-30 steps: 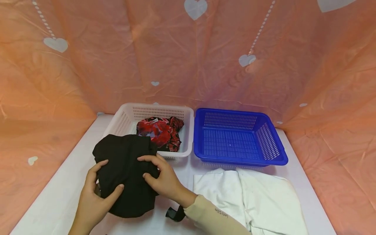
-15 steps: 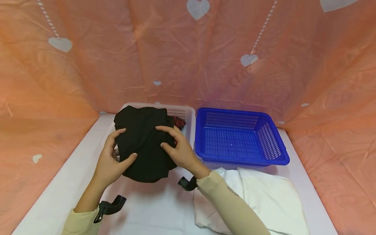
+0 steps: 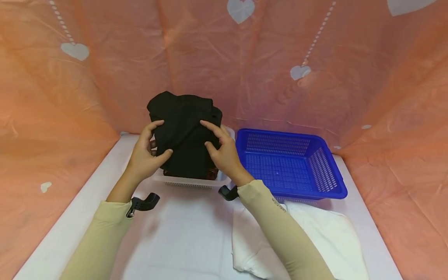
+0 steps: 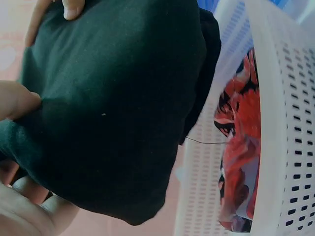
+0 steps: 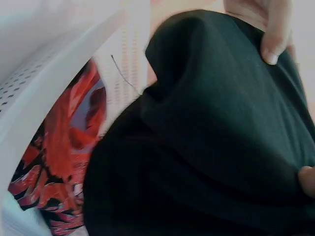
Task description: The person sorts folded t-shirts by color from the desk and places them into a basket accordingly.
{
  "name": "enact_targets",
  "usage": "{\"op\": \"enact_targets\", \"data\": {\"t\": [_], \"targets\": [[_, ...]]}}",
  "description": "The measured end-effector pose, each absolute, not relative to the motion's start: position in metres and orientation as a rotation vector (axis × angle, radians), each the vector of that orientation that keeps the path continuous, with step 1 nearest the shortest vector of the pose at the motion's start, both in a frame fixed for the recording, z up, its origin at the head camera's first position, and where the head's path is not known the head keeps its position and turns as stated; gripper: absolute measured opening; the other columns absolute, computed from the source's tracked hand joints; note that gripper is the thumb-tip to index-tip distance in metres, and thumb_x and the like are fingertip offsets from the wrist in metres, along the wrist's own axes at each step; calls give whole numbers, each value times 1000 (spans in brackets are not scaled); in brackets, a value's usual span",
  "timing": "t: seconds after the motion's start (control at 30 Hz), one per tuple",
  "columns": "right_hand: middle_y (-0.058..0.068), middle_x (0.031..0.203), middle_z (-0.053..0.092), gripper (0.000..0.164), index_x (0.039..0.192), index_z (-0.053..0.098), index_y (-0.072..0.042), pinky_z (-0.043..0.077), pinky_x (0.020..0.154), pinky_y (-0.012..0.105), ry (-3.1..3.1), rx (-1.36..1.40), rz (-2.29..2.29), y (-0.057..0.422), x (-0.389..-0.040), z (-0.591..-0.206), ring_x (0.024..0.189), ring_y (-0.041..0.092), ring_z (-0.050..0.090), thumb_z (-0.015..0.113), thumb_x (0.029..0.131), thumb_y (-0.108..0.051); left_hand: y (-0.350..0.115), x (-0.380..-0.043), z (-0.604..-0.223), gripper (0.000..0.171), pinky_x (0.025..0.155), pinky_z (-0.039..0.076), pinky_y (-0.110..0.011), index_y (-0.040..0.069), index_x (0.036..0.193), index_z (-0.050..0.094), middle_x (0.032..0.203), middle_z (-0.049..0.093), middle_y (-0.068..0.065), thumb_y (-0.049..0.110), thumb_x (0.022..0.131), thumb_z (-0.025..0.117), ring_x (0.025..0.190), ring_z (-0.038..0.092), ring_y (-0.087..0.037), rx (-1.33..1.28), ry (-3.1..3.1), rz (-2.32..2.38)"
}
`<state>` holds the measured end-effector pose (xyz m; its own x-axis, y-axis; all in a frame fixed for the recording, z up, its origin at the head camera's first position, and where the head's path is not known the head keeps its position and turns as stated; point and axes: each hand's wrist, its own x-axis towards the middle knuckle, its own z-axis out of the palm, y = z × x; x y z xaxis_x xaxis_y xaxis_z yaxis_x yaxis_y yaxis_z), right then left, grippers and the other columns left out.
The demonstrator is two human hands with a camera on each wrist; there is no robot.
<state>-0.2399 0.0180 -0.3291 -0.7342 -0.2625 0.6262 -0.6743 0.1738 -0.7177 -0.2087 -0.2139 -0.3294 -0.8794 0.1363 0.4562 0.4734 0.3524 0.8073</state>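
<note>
Both hands hold a folded black garment (image 3: pixel 185 132) above the white basket (image 3: pixel 190 182). My left hand (image 3: pixel 145 153) grips its left side, thumb on top and fingers curled under the edge, as the left wrist view shows. On the opposite side my right hand (image 3: pixel 225 151) pinches the cloth between thumb and fingers. Inside the white basket lies a red and black patterned garment (image 4: pixel 241 147), mostly hidden under the black one in the head view. A loose thread (image 5: pixel 125 78) hangs from the black cloth.
A blue basket (image 3: pixel 276 171) stands to the right, beside the white one. Folded white cloth (image 3: pixel 325 237) lies at the front right, partly under the right forearm. An orange curtain (image 3: pixel 196 58) with hearts encloses the white-covered table (image 3: pixel 175 241) on three sides.
Both hands have carried the black garment forward and slightly right, from the table's front left to over the white basket. The patterned garment has become mostly covered in the head view.
</note>
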Motion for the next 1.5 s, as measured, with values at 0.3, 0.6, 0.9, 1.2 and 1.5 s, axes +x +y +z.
{"op": "enact_targets", "data": {"t": [0.3,0.6,0.9,1.2,1.5], "targets": [[11,140,50,62,139,53,-18,44,105,39,-2239,784,1547,14,-263,-363,131,24,48,51,86,15,-224,-246,-359,81,86,53,-34,20,150,26,159,18,-10,0,84,69,131,44,-38,-478,-2498,-1527],[9,148,41,75,146,41,-28,38,109,47,-2583,528,1571,7,-274,-392,139,28,38,56,84,11,-229,-269,-394,81,93,49,-45,17,151,24,155,25,-17,-1,85,68,128,43,-36,-448,-2638,-1618],[10,155,32,80,149,34,-26,44,95,44,-2749,455,1530,3,-281,-403,140,31,35,57,82,11,-232,-280,-407,80,105,37,-56,18,152,21,158,16,-20,5,87,66,140,25,-45,-394,-2782,-1621],[17,160,14,91,154,20,-28,42,63,33,-2931,474,1430,-2,-287,-415,117,37,55,58,81,10,-226,-288,-413,78,111,27,-59,13,152,19,157,17,-26,7,89,64,144,18,-45,-320,-2876,-1593],[14,152,27,74,150,30,-24,41,103,55,-2740,483,1413,11,-265,-400,138,37,31,67,86,-12,-218,-270,-395,68,94,43,-52,5,144,36,142,41,-24,15,85,70,118,48,-42,-217,-2735,-1335]]}}
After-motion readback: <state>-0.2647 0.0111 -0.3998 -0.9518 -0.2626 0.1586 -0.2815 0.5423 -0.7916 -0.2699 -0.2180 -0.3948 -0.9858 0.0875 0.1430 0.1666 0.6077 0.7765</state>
